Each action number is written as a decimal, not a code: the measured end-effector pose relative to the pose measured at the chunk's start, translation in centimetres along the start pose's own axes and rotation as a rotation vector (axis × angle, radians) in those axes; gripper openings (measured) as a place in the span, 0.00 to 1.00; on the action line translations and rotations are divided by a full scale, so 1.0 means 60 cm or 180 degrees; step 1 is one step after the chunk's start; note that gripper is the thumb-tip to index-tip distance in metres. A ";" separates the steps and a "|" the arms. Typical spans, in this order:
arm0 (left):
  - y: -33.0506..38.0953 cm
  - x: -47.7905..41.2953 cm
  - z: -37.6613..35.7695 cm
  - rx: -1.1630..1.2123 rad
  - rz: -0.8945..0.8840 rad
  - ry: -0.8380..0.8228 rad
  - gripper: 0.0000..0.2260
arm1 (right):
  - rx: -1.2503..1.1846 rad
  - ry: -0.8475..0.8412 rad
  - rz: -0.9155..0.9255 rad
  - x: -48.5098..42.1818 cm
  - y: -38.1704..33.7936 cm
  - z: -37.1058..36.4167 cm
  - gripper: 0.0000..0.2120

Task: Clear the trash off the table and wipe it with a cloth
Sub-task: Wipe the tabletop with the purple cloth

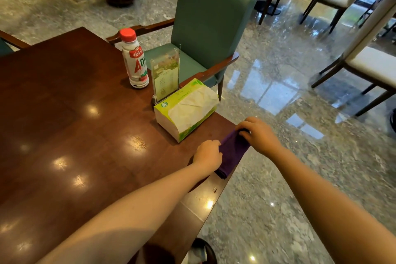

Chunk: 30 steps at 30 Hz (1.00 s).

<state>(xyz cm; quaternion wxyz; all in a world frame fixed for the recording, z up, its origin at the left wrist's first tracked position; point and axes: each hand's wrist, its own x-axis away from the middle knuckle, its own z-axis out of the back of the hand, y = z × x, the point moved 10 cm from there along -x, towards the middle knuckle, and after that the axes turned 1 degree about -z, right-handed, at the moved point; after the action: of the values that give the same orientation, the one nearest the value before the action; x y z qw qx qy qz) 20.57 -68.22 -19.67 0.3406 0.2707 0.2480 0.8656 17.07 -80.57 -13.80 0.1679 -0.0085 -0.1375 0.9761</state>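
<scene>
I see both hands at the right corner of the dark brown polished wooden table, and between them the folded purple cloth lies along the table's right edge, with its side partly over the edge. The left hand has its fingers curled onto the near side of the cloth, and the right hand pinches the far end with bent fingers. Just beyond the left hand stands the green-and-white soft tissue pack, close to the same edge; its small green print I cannot read. Behind it is the clear acrylic card stand, its text also too small, and further the white plastic bottle with a red cap, whose label shows large red letters "AD" and a red band with characters I cannot make out. To the left of the left hand a wide stretch of tabletop shows lamp reflections. To the right of the right hand the glossy grey stone floor runs to the white-cushioned dark-framed chairs. The green upholstered armchair stands at the far edge.
</scene>
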 end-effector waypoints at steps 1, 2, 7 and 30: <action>-0.003 0.003 0.004 0.0014 0.0025 -0.0018 0.15 | 0.0099 -0.0096 0.0052 0.000 -0.007 0.004 0.11; -0.004 0.007 0.008 0.0033 0.0044 -0.0043 0.14 | 0.0182 -0.0212 0.0086 0.001 -0.012 0.006 0.13; 0.014 0.039 0.038 0.0219 -0.0212 -0.0161 0.14 | 0.0424 -0.0565 0.0131 0.018 -0.043 0.054 0.11; -0.171 0.458 0.474 -0.0582 -0.0001 0.0942 0.11 | 0.0310 -0.0412 0.1556 0.103 -0.586 0.174 0.09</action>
<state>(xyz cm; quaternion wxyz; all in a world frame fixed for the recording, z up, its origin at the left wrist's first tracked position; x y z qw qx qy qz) 26.28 -34.76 3.03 0.3238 0.1082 0.2156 0.9149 22.04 -49.48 5.94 -0.0819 0.0290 -0.0947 0.9917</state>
